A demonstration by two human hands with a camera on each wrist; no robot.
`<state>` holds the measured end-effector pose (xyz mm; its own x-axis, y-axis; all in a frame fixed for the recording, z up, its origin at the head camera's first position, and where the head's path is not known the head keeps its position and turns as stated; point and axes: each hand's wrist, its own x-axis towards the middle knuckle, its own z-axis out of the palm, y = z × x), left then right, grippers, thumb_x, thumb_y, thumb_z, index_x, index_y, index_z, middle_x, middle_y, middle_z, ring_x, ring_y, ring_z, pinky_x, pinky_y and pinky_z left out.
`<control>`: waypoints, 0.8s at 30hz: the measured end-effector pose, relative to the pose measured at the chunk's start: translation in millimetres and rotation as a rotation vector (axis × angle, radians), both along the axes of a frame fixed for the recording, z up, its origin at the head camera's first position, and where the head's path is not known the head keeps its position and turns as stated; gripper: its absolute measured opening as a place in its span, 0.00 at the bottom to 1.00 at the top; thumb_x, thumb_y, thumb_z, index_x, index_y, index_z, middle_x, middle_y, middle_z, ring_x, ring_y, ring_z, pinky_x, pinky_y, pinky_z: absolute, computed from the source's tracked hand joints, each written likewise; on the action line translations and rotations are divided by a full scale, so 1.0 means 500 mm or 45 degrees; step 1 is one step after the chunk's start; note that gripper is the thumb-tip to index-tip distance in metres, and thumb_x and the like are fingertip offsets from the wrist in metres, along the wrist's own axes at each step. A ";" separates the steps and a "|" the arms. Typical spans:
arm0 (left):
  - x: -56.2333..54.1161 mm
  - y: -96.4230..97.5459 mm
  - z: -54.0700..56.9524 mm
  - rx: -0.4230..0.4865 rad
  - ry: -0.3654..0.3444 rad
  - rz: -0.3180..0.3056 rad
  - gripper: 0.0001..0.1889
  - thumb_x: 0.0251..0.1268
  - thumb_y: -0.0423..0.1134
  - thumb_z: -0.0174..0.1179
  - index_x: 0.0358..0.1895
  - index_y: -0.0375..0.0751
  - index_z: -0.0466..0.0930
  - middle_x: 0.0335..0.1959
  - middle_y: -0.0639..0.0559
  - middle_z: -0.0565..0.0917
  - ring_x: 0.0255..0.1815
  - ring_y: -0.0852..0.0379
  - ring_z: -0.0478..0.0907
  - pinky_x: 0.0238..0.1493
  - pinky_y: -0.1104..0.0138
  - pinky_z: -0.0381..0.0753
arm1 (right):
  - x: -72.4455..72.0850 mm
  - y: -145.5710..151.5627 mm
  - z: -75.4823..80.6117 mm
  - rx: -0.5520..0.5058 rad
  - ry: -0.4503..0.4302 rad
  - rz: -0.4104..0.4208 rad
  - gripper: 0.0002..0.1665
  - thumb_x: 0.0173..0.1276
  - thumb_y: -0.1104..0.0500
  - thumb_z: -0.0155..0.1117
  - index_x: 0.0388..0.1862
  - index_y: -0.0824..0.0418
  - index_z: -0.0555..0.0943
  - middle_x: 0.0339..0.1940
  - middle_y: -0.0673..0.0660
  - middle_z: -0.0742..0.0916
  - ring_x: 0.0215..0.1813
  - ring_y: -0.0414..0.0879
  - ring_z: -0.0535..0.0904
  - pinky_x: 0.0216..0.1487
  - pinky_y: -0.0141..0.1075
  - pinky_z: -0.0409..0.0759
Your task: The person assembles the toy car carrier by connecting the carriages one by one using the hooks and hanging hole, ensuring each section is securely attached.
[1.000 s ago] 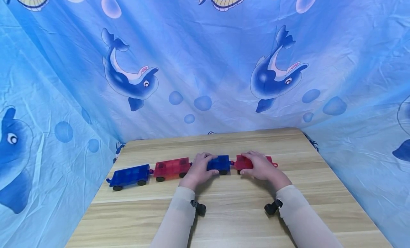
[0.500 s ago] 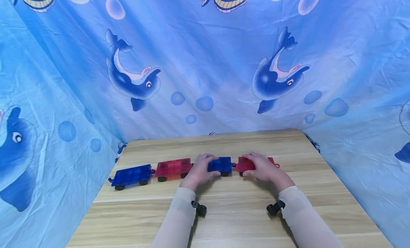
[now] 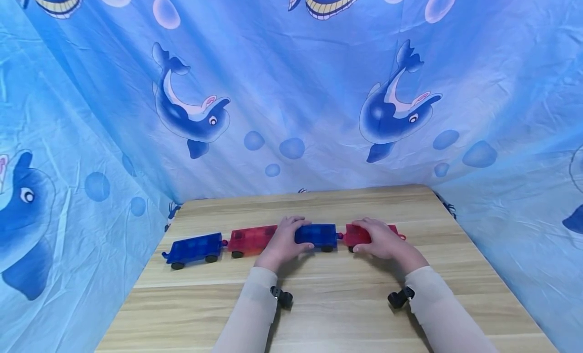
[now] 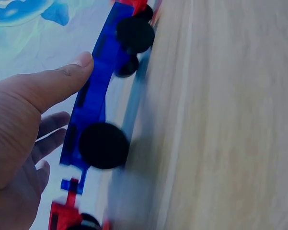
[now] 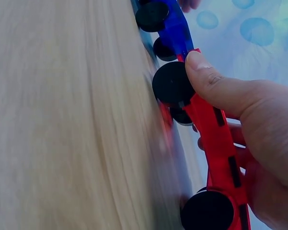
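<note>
Toy train cars of see-through plastic with black wheels stand coupled in a row on the wooden table [image 3: 319,302]. My right hand [image 3: 381,239] grips the rightmost red car [image 5: 218,148], thumb on its near side and fingers on the far side. My left hand [image 3: 283,244] rests loosely at the neighbouring blue car [image 3: 324,235]. In the left wrist view its thumb touches the side of that car, with the other fingers beyond. Part of another red car [image 3: 248,240] is hidden by the left hand. A second blue car [image 3: 196,248] forms the left end.
A blue curtain [image 3: 273,89] printed with dolphins and bubbles hangs behind the table and along both sides. Each wrist carries a small black camera [image 3: 284,298]. A red loop [image 3: 403,237] sticks out at the row's right end.
The coupled cars have shifted a little to the right along with my right hand. My left hand has stayed nearly in place, so the blue car has slid past its fingers.
</note>
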<state>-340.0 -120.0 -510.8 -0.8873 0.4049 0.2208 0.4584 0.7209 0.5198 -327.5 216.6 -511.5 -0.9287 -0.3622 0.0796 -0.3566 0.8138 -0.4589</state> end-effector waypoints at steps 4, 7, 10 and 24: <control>0.003 -0.012 0.005 -0.017 -0.002 0.022 0.36 0.63 0.53 0.76 0.74 0.56 0.76 0.77 0.52 0.70 0.83 0.33 0.53 0.77 0.40 0.61 | 0.000 0.014 -0.002 0.005 -0.015 -0.012 0.51 0.63 0.38 0.79 0.80 0.51 0.69 0.77 0.62 0.73 0.74 0.66 0.68 0.63 0.67 0.76; 0.003 -0.027 0.004 -0.026 -0.006 0.023 0.37 0.63 0.54 0.75 0.75 0.56 0.74 0.77 0.52 0.69 0.83 0.35 0.52 0.77 0.41 0.61 | 0.004 0.022 0.000 0.001 -0.027 -0.023 0.51 0.63 0.38 0.79 0.81 0.50 0.69 0.77 0.62 0.73 0.74 0.66 0.68 0.63 0.67 0.76; 0.002 -0.047 0.004 -0.017 -0.012 0.016 0.39 0.63 0.55 0.75 0.76 0.54 0.73 0.77 0.50 0.69 0.83 0.35 0.52 0.77 0.40 0.59 | 0.008 0.031 0.003 -0.010 -0.038 -0.030 0.52 0.62 0.39 0.79 0.81 0.50 0.69 0.77 0.63 0.73 0.74 0.66 0.68 0.62 0.67 0.77; 0.005 -0.173 -0.003 -0.073 -0.007 0.171 0.46 0.54 0.60 0.79 0.78 0.57 0.71 0.76 0.50 0.70 0.79 0.38 0.60 0.68 0.35 0.71 | 0.012 0.081 -0.001 0.000 -0.042 -0.070 0.52 0.61 0.38 0.80 0.80 0.51 0.70 0.75 0.65 0.74 0.71 0.67 0.70 0.61 0.67 0.78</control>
<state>-337.5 -206.4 -512.1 -0.9354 0.2943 0.1961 0.3533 0.8040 0.4784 -321.7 257.3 -511.8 -0.9493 -0.3106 0.0485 -0.2961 0.8318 -0.4696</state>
